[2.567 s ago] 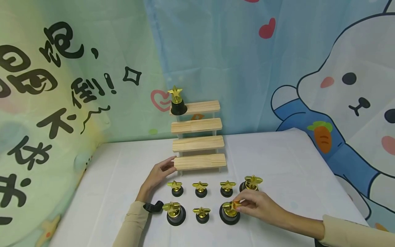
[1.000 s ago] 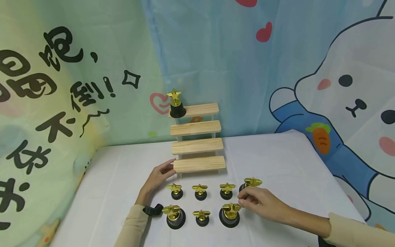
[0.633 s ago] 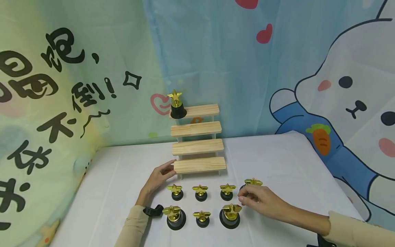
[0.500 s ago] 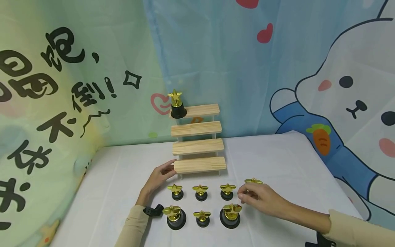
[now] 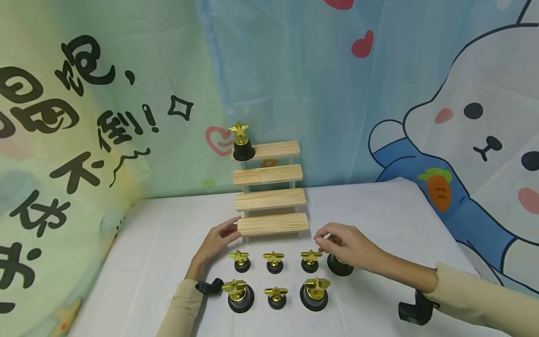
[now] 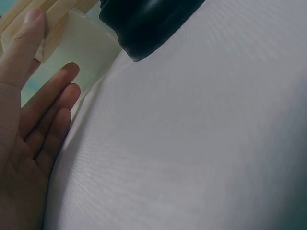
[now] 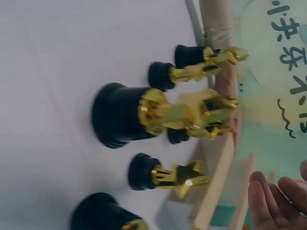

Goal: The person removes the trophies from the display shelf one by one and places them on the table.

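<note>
A four-tier display stand with pale wooden steps [image 5: 271,200] stands on the white table. On the left end of its top step is a gold star trophy [image 5: 242,145] with a black base. My left hand [image 5: 216,241] holds the left end of the bottom step; in the left wrist view the thumb [image 6: 26,40] lies against the wood and the other visible fingers are extended. My right hand [image 5: 347,243] hovers with loosely bent fingers, holding nothing, partly covering a large trophy [image 5: 340,267]. Beside its fingertips stands a small trophy [image 5: 310,262].
More trophies stand upright in two rows before the stand: small ones [image 5: 274,263] [image 5: 242,262] at the back, and large ones [image 5: 238,299] [image 5: 314,297] flanking a small one [image 5: 276,299] in front. A printed cloth backdrop [image 5: 328,93] hangs behind the table.
My right hand has left the front right large trophy and moved back, then slightly left, above the back row. The left hand stays at the stand; the trophies have not visibly moved.
</note>
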Demonstrator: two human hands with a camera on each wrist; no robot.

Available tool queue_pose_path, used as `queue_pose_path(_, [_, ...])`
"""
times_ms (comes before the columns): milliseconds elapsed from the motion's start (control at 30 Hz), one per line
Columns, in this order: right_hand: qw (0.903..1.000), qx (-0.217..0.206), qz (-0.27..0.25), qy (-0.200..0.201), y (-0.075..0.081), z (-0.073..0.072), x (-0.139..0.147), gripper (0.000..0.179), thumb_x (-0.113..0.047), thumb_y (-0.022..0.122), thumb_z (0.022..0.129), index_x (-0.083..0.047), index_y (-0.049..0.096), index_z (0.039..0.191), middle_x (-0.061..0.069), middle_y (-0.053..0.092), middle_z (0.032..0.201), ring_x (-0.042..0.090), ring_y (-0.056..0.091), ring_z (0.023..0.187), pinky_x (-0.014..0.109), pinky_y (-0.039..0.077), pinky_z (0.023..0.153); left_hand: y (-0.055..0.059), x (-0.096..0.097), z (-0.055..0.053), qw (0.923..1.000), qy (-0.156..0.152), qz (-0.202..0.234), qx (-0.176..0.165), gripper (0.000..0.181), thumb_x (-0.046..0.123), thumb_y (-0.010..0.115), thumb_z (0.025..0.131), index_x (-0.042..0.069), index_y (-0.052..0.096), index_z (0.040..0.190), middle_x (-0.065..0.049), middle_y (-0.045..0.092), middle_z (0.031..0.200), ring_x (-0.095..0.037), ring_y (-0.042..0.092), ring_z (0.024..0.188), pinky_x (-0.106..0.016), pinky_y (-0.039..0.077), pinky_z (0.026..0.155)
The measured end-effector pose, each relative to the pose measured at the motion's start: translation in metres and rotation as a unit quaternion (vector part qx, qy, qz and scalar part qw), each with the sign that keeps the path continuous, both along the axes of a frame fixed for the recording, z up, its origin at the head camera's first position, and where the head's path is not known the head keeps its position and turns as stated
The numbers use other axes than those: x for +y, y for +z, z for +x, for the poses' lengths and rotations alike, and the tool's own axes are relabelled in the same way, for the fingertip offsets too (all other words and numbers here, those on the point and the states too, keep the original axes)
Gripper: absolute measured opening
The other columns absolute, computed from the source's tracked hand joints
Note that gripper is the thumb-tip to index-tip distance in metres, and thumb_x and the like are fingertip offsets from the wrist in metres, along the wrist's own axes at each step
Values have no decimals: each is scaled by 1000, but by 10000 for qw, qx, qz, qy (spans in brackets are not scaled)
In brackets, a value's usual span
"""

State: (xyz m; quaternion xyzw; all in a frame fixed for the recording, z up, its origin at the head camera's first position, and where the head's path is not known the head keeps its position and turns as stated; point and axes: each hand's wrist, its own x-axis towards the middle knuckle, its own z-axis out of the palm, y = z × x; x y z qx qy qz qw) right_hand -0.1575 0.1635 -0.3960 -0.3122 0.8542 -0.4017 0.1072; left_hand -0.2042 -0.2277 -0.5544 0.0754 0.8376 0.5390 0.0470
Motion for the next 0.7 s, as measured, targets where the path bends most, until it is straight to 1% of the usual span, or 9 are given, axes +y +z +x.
queue_pose_path(133, [9999, -9, 12, -168, 8, -12, -12, 20, -26, 56, 99, -10, 66, 106, 1, 70, 91, 2, 65, 78, 23, 55, 70, 0, 0, 2, 10000, -2, 2, 17, 56, 31, 70, 90, 21, 51, 141, -11, 68, 121, -21, 65, 110, -25, 50, 91])
queue_pose_path(267, [9994, 74, -40, -338, 14, -29, -25, 22, -28, 55, 100, -11, 66, 108, 2, 71, 90, 6, 66, 79, 25, 53, 71, 1, 0, 2, 10000, 8, 32, 18, 57, 32, 70, 89, 21, 51, 141, -11, 68, 121, -20, 65, 110, -26, 51, 92])
queue_pose_path(400, [9986, 271, -179, -411, 18, -47, -35, 21, -26, 55, 100, -10, 67, 107, 5, 71, 92, 9, 67, 79, 26, 53, 69, 2, 0, 1, 9999, -40, 80, -47, 57, 33, 70, 89, 21, 51, 142, -11, 68, 122, -21, 64, 112, -28, 50, 94])
queue_pose_path(500, [9974, 414, -313, -491, 21, -60, -43, 22, -26, 54, 100, -9, 66, 107, 7, 72, 90, 13, 69, 79, 28, 54, 69, 2, 0, 1, 9999, 10, 79, -112, 57, 33, 70, 89, 23, 51, 141, -10, 68, 121, -20, 64, 112, -29, 50, 94])
queue_pose_path(600, [9960, 439, -467, -617, 25, -74, -53, 25, -28, 54, 101, -8, 65, 111, 10, 73, 93, 20, 70, 83, 34, 56, 73, 2, 0, 1, 9999, 80, 63, -136, 56, 34, 70, 89, 24, 52, 141, -9, 68, 121, -20, 64, 112, -30, 50, 95])
queue_pose_path(700, [9946, 468, -585, -720, 30, -90, -63, 28, -28, 52, 101, -6, 63, 115, 13, 71, 101, 25, 71, 88, 38, 56, 78, 2, 0, 1, 9999, 98, 58, -120, 55, 33, 70, 89, 24, 52, 141, -9, 68, 122, -21, 64, 112, -32, 50, 95])
